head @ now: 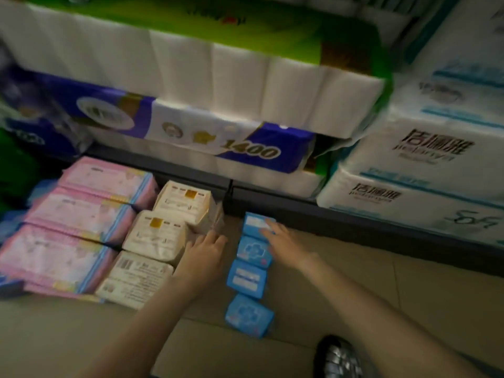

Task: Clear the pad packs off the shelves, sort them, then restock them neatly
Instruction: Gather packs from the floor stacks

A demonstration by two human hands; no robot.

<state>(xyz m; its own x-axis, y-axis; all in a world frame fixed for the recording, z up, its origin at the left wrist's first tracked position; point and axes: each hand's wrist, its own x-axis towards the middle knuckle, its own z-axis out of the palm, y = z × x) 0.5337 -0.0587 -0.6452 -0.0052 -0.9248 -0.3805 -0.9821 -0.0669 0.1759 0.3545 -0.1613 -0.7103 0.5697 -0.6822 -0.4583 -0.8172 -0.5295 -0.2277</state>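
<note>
Filling the upper half of the view, big bales of toilet roll sat stacked on the lowest shelf [272, 197]: a green-topped bale [207, 66] lay over a blue-and-white bale [218, 143] printed "1400", and white tissue bales with pale blue stripes [425, 148] were piled just beside them on the right. Below the dark shelf edge stretched the tan tiled floor [409, 290], where the pad packs lay sorted in columns running away from the person. Three pink packs [79, 214] formed the left column, touching end to end. Three cream packs [158, 236] made the next column, just beside the pink ones, the farthest one tilted a little. Four small blue packs [249, 274] lined up in a third column, set apart from the cream packs by a strip of bare floor. More blue wrapping [8, 287] peeked out at the far left edge, too blurred to identify. The left hand [203, 251] rested in the gap, its fingers straight and close together, touching the side of the cream column. The right hand [283, 241] lay over the two farthest blue packs, fingers straight and slightly spread, pressing rather than gripping. A dark shoe with a shiny woven top [338, 358] showed at the bottom edge.
</note>
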